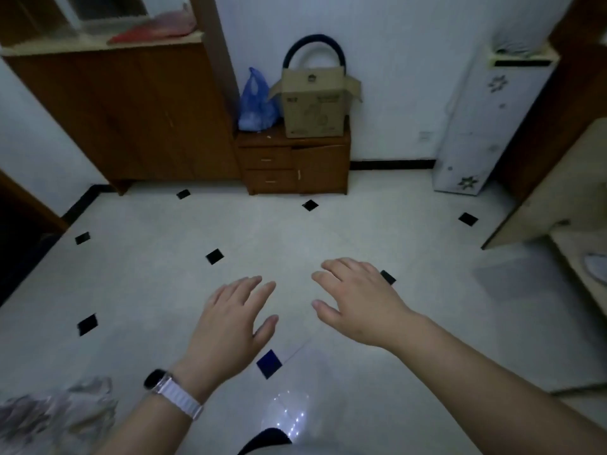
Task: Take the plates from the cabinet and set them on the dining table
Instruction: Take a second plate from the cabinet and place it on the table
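Both of my hands are stretched out in front of me over a white tiled floor, palms down, holding nothing. My left hand, with a watch on a white strap at the wrist, has its fingers spread. My right hand is likewise spread. A low wooden cabinet with two drawers and a door stands against the far wall, its door shut. A large wooden cabinet stands to its left. At the right edge part of a light wooden table shows, with a white dish rim on it. No plates are in my hands.
A cardboard box and a blue plastic bag sit on the low cabinet. A white standing appliance leans by the right wall. The floor has small black diamond tiles. Crumpled grey material lies at the lower left.
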`<state>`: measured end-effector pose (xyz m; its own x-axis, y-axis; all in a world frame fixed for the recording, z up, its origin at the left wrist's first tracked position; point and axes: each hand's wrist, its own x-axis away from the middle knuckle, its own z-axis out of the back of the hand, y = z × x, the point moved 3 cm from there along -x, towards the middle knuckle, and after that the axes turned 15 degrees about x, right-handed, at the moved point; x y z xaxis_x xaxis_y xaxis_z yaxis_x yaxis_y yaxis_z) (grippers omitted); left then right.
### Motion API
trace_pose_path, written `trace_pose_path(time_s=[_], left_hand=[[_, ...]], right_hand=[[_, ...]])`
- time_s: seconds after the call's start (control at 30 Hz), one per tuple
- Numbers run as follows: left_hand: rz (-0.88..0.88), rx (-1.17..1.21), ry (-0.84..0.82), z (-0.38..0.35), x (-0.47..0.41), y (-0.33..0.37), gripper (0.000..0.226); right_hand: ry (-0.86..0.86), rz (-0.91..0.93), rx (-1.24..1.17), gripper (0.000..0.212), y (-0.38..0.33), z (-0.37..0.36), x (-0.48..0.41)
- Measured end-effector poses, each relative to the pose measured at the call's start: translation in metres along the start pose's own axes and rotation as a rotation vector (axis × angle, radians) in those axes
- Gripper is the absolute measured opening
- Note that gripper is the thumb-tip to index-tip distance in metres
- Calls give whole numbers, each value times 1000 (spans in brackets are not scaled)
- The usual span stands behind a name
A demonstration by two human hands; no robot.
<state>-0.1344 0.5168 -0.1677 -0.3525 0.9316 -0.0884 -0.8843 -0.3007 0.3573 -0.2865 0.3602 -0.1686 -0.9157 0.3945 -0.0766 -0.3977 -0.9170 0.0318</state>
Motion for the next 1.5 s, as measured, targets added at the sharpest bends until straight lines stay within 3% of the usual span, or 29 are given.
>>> trace_pose_path(time_s=[0.23,0.5,0.73,1.13,1.5], left_hand=[[-195,55,-74,-28,-114,11,53],[-409,145,-153,-57,-269,1,49],[-703,212,-262,-70,-401,13,46],[-946,307,-392,-118,-505,126,50],[-1068,239,-469,-181,-573,272,49]], right_hand=[[-64,-220,65,53,76,-11,-12],[-176,-442,114,54,157,-32,-82],[-152,-719,121,54,219,-25,-136],[-207,-1159,153,58,301,-15,-63],[-132,-1298,62,58,432,-32,2]])
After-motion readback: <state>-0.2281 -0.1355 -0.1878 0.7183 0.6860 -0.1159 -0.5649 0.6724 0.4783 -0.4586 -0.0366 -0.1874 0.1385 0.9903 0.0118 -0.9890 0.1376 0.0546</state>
